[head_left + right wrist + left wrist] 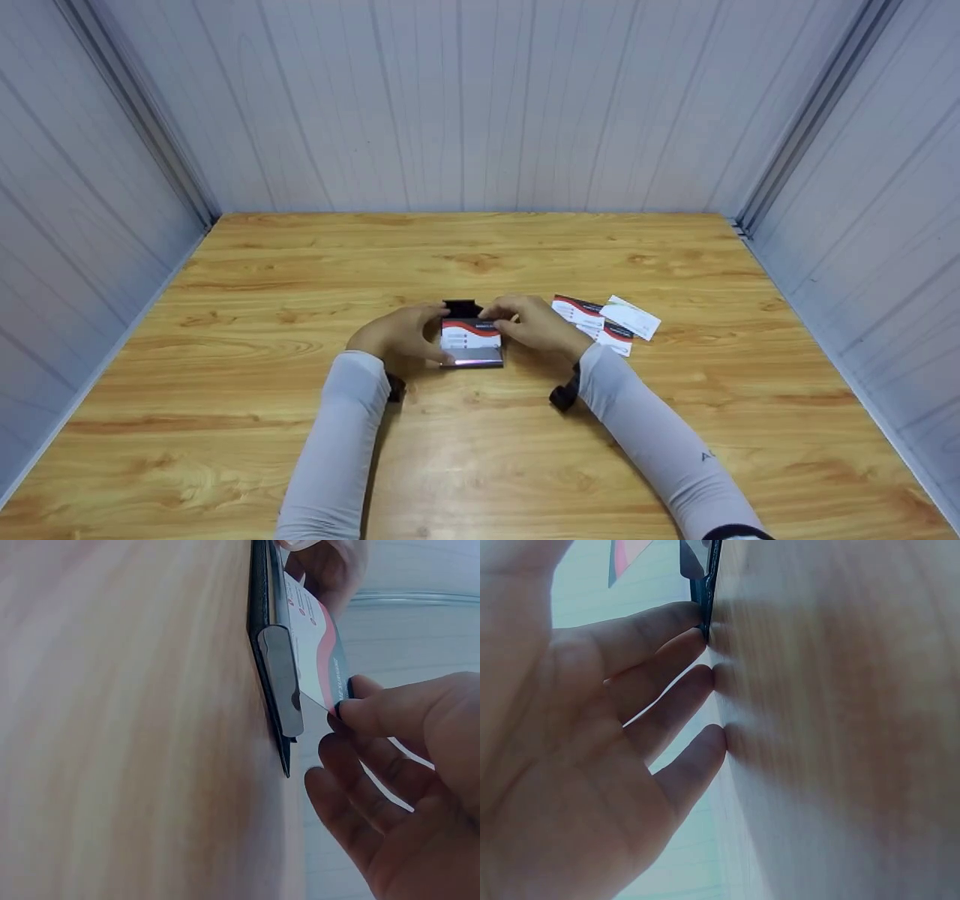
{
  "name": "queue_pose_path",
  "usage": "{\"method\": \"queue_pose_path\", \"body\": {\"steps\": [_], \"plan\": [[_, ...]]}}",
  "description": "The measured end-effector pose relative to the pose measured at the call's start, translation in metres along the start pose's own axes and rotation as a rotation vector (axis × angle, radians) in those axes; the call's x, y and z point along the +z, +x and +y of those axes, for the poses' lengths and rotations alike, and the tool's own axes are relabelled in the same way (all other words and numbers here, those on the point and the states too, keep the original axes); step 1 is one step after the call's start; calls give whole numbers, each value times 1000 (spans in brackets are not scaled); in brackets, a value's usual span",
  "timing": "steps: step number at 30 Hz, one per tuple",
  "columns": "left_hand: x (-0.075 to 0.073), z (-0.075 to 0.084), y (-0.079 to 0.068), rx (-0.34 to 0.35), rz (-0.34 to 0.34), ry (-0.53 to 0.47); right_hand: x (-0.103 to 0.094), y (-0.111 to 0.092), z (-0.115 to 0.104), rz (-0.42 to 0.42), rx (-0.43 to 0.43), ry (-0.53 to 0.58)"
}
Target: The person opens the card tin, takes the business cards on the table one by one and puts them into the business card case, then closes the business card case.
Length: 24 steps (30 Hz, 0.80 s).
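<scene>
A business card holder (484, 363), black outside with shiny metal inside, lies opened on the table in the head view. My left hand (397, 332) grips its left side, thumb near the front edge and fingers toward the back. In the left wrist view, other fingertips (716, 739) of that hand touch the table. A white, red and black business card (309, 634) stands tilted out of the metal tray (282, 679) in the right wrist view. Thumb and index finger of my right hand (534, 324) pinch the card's far right corner.
To the right, several business cards (579, 310) lie overlapping on the wooden table (480, 465), one of them a mostly white card (631, 318). Pale panel walls (465, 105) close off the back and both sides.
</scene>
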State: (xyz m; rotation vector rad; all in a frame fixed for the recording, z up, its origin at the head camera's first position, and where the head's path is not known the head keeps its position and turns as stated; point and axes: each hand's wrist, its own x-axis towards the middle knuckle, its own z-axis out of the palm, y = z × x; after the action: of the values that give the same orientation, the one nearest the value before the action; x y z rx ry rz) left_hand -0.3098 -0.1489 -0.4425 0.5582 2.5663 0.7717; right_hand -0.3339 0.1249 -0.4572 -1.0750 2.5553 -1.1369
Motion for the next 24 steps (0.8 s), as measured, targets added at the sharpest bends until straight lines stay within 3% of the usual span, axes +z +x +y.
{"method": "queue_pose_path", "body": {"steps": [14,24], "plan": [[-1,0,1,-2,7,-6,-1,0,1,-82,4,-14],[0,1,-1,-20,3,-9,2,0,0,-171,-38,-90]]}}
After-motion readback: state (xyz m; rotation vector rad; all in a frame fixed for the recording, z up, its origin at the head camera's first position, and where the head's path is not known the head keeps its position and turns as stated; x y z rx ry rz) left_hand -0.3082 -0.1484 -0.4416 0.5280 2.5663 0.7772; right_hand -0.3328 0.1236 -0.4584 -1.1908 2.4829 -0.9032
